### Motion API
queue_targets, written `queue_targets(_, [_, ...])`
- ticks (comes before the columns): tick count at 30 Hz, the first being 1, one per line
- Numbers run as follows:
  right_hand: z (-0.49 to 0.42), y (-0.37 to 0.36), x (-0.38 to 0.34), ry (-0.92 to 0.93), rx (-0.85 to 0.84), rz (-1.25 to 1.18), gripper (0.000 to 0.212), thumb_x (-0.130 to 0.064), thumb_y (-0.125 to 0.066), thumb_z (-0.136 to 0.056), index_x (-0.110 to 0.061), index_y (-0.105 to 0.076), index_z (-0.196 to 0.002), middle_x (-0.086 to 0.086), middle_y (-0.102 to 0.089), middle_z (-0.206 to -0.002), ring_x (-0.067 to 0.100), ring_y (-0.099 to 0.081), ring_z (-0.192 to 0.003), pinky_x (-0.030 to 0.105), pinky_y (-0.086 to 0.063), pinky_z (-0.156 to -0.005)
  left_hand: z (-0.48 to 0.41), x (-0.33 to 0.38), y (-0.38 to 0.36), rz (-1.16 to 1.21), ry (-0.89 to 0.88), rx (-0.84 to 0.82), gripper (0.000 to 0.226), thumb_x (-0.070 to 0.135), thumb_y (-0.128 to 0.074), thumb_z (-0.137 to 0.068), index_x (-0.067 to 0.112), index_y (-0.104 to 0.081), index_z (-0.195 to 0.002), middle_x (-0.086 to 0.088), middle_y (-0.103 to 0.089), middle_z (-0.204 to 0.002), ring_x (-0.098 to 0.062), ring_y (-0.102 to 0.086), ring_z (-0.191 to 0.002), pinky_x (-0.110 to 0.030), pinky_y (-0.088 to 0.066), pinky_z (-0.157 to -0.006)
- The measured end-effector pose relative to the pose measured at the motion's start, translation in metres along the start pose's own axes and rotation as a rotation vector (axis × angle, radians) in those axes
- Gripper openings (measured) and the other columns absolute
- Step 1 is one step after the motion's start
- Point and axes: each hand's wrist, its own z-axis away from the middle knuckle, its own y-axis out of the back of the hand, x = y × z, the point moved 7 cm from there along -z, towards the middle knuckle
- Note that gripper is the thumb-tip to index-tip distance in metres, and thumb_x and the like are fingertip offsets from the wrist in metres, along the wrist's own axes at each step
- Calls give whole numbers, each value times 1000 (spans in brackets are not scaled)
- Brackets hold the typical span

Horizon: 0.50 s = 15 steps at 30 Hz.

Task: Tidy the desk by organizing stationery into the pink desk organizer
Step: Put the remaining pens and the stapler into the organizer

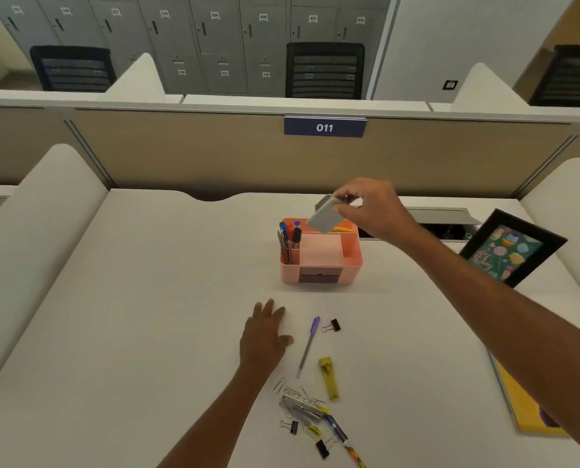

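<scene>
The pink desk organizer (351, 261) stands mid-desk, with pens and pencils (289, 238) upright in its left slot and coloured sticky notes at its back. My right hand (373, 207) hovers above its back right part, shut on a grey flat case (325, 216) held tilted. My left hand (265, 336) rests flat on the desk in front of the organizer, fingers apart and holding nothing. Loose stationery lies near me: a purple pen (309, 346), a yellow lead case (328, 378), a stapler (300, 407), paper clips (298, 391), black binder clips (332, 325) and another pen (341, 435).
A black picture frame (518, 248) leans at the right. A yellow notebook (524, 403) lies at the right edge under my forearm. A beige partition (214, 153) with the label 011 closes the far side. A cable tray (440, 214) is open behind the organizer.
</scene>
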Motion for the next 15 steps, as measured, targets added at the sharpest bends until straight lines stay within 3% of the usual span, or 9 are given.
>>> queue_targets(5, [-35,-31,17,-28,-31,88,20,-19,-78,-91,-13,-78,-110,2,-73,-105,16,-63,-94,29,-54,-77,-2,2,-4,-66,26,-57,77,38,-68,-99,32,-26,-164,3,-11,-175,-25,-2,-162,-46,-21,-128])
queue_targets(9, [-48,-60,18,7,-119,115,13,-10,-75,-88,-13,-79,-100,2,-72,-95,15,-62,-86,38,-57,-77,-3,3,-9,-182,-2,-69,77,38,-60,-103,32,-16,-166,-2,-6,-176,-30,2,-162,-47,-17,-129])
queue_targets(15, [-49,-92,20,37,-254,198,16,-13,-71,-93,-11,-81,-105,1,-75,-101,12,-64,-88,31,-58,-79,-5,3,-12,-233,-19,-72,77,37,-57,-105,31,-12,-167,-4,-3,-176,-32,4,-162,-46,-13,-130])
